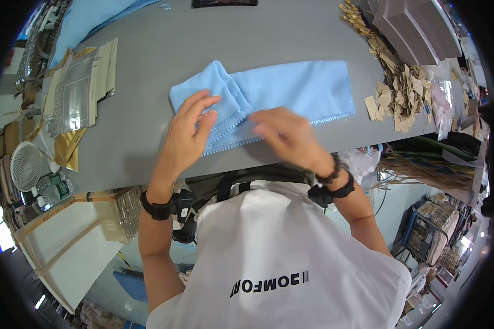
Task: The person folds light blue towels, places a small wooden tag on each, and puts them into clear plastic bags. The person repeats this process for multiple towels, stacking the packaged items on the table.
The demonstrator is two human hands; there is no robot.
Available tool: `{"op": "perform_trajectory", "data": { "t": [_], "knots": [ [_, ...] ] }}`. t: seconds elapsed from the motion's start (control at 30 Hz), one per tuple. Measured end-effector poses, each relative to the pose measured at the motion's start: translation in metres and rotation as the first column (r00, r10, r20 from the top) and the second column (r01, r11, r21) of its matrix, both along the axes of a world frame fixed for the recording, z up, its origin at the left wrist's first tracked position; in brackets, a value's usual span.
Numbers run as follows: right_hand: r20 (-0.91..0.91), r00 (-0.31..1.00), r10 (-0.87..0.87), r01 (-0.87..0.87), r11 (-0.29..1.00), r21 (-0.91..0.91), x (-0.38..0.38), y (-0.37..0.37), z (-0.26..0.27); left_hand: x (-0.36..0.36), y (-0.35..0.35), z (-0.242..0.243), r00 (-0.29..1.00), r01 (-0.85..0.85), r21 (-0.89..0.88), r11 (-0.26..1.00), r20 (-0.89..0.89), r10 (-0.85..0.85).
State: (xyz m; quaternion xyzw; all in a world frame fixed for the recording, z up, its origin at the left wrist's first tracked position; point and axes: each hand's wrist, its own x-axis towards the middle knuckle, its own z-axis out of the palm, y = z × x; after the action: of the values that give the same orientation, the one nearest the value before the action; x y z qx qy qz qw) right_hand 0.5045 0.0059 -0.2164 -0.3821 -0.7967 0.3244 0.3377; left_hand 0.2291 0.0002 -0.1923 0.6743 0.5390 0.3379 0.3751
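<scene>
A light blue cloth (pixel 296 86) with a stitched border lies on the grey table in a long folded strip. Its left end is turned over into a skewed, layered flap (pixel 210 82). My left hand (pixel 189 127) is laid over this flap, its fingers apart and the thumb pointing away from me; no grip on the cloth shows. Blurred by motion, my right hand (pixel 286 133) is over the cloth's near edge, right of the flap, with fingers bent. Whether its fingertips touch the fabric cannot be made out.
More blue cloth (pixel 94 20) lies at the table's far left. Clear plastic packets and card (pixel 80 90) sit at left, near a small white fan (pixel 26 166) and plastic bottles (pixel 57 189). Cardboard tags (pixel 403 98) are heaped at right, below grey boxes (pixel 415 31). A dark object (pixel 224 3) is at the far edge.
</scene>
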Motion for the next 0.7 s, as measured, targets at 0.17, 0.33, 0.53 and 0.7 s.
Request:
{"op": "perform_trajectory", "data": {
  "t": [0.17, 0.33, 0.53, 0.7],
  "knots": [
    [0.205, 0.707, -0.676, 0.659, 0.736, 0.156, 0.105, 0.037, 0.002, 0.032, 0.021, -0.011, 0.908, 0.095, 0.2, 0.975, -0.419, -0.003],
    [0.548, 0.504, -0.667, 0.564, 0.735, 0.376, 0.143, 0.041, -0.01, 0.039, 0.04, -0.02, 0.936, 0.125, 0.214, 0.969, -0.35, -0.043],
    [0.537, 0.605, -0.588, 0.656, 0.751, 0.082, 0.143, 0.046, -0.009, 0.05, 0.041, -0.023, 0.91, 0.343, 0.306, 0.888, -0.342, -0.233],
    [-0.18, 0.823, -0.539, 0.441, 0.805, -0.397, 0.117, 0.043, 0.03, 0.066, 0.036, -0.022, 0.914, 0.288, 0.239, 0.927, -0.356, -0.192]
  ]
}}
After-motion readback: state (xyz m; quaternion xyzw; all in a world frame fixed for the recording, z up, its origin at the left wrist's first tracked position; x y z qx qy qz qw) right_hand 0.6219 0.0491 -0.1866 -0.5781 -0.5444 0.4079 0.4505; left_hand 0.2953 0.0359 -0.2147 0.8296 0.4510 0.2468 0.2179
